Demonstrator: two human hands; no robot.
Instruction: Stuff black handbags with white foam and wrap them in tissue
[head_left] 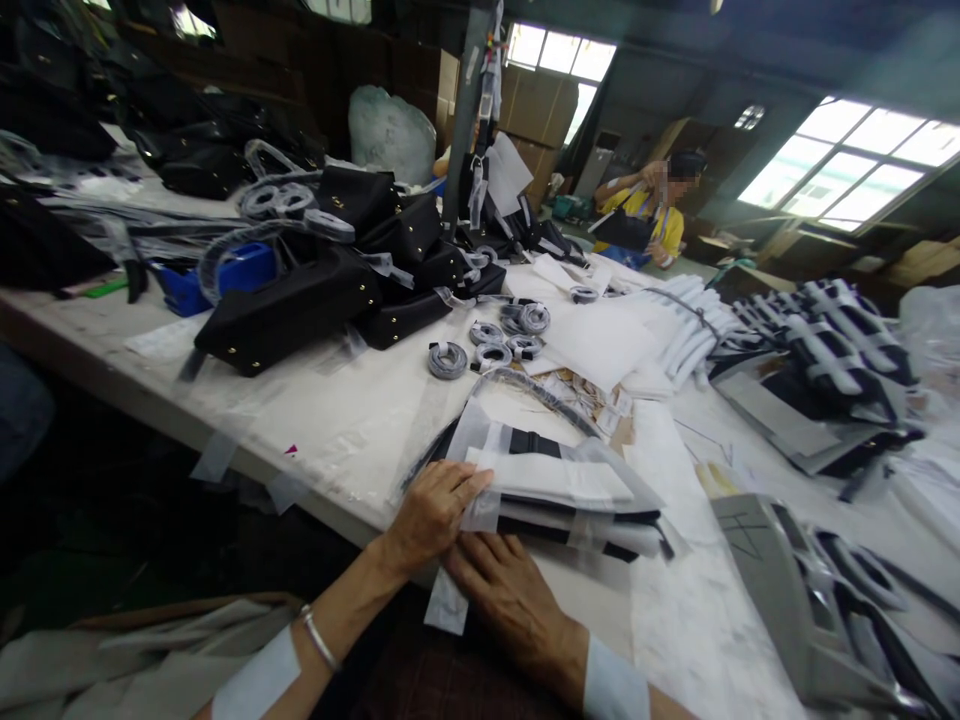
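Note:
A black handbag (pixel 534 441) lies on the table in front of me, partly covered with white sheeting (pixel 555 476) and strips of clear tape. Its plastic-wrapped handle (pixel 536 385) arches toward the far side. My left hand (pixel 429 515) is closed over the bag's near left edge, the index finger pressing on a strip of tape (pixel 481 508). Just below, my right hand (pixel 514 595) lies flat with fingers stretched out, fingertips at the bag's front edge. A pale strip (pixel 448 605) hangs at the table edge beside the right hand; its upper end is hidden.
Several black bags (pixel 289 308) are piled at the left near a blue tape dispenser (pixel 238 272). Rolled straps (pixel 448 360) lie beyond the handbag. A grey tape dispenser (pixel 780 600) stands at the right, below wrapped bags (pixel 817 370). A person in yellow (pixel 637 212) works across the table (pixel 352 430).

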